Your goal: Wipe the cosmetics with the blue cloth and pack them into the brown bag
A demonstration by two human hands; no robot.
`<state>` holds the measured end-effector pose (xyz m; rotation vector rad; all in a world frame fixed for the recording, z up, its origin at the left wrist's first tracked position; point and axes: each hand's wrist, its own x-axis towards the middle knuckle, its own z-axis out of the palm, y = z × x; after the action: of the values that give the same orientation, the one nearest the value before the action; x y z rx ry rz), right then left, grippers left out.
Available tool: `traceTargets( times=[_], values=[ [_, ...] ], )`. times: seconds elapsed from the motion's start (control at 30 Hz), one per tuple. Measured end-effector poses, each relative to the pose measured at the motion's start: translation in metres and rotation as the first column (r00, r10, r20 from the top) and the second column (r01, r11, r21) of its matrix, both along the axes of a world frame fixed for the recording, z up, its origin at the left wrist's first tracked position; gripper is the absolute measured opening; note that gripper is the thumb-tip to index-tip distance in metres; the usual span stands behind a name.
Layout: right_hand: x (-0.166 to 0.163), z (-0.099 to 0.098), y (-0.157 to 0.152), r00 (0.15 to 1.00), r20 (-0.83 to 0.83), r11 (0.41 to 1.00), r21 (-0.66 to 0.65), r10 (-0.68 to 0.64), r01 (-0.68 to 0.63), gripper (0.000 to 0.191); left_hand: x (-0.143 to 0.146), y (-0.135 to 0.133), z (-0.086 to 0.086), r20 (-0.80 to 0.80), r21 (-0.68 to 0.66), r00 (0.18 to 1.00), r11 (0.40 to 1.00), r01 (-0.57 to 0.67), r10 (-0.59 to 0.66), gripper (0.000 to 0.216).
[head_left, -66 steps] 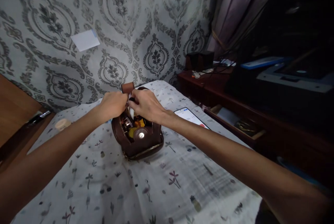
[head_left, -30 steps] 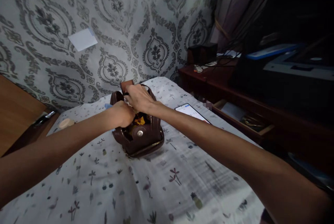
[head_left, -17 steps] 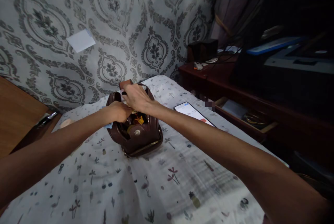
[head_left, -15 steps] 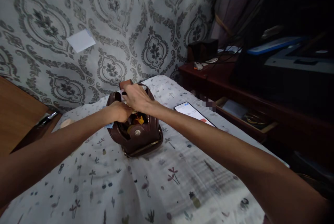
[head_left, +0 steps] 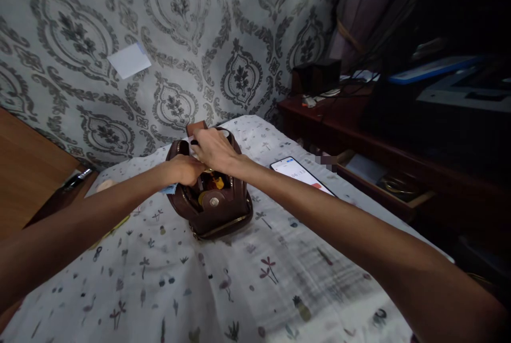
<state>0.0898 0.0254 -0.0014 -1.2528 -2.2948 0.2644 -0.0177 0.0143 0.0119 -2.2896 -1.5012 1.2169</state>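
A brown leather pouch (head_left: 217, 215) stands open on the patterned white cloth (head_left: 223, 284), with yellow and dark small items showing inside. My left hand (head_left: 182, 169) is curled at the pouch's left rim, fingers tucked into the opening. My right hand (head_left: 211, 149) is closed over the top of the pouch, pinching a small white item whose shape I cannot make out. A brown strap tab (head_left: 196, 127) sticks up just behind my right hand.
A lit phone (head_left: 300, 173) lies on the cloth to the right of the pouch. A dark wooden cabinet (head_left: 359, 140) with an open drawer (head_left: 379, 178) stands at the right. A pen (head_left: 77, 178) rests on a wooden surface at the left. Patterned wall behind.
My left hand dropped from the pouch's top to its left rim. My right hand stays closed over the opening. The view has shifted slightly.
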Motion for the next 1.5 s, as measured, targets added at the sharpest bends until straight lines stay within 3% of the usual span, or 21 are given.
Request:
traceTargets(
  times=[0.1,0.23,0.37,0.57,0.8,0.97,1.27,1.5],
  values=[
    [0.001,0.001,-0.001,1.0,-0.014,1.0,0.003,0.005,-0.005,0.03,-0.005,0.006,0.006,0.018,-0.014,1.0,1.0,-0.01,0.01,0.042],
    [0.002,0.0,0.0,0.999,-0.046,1.0,0.016,0.001,0.0,0.031,-0.023,0.007,0.023,0.141,0.05,0.987,0.996,0.074,-0.08,0.027],
    [0.001,-0.003,0.003,0.999,-0.052,1.0,0.021,0.002,-0.001,0.028,-0.025,-0.008,0.033,0.14,0.071,0.986,0.994,0.081,-0.091,0.036],
    [0.001,-0.005,0.005,0.997,-0.074,0.999,0.034,-0.001,0.004,0.027,-0.005,-0.023,0.031,0.075,0.052,0.997,0.998,-0.025,0.021,0.035],
    [0.001,-0.005,0.006,0.997,-0.08,0.999,0.036,-0.001,0.004,0.028,-0.009,-0.019,0.033,0.152,-0.034,0.988,0.999,-0.027,0.032,0.03],
    [0.0,-0.008,0.01,0.99,-0.14,0.999,0.053,0.001,0.007,0.025,-0.011,-0.022,0.029,0.13,0.033,0.992,0.999,-0.006,0.001,0.038],
    [0.002,-0.014,0.012,0.975,-0.223,0.996,0.089,0.019,0.0,0.023,-0.017,-0.012,0.035,0.29,-0.177,0.954,0.984,-0.02,0.071,0.041],
    [0.003,-0.01,0.007,0.972,-0.234,0.999,0.044,0.015,-0.005,0.021,-0.01,-0.01,0.031,0.244,-0.218,0.969,0.976,0.025,0.03,0.035]
  ],
)
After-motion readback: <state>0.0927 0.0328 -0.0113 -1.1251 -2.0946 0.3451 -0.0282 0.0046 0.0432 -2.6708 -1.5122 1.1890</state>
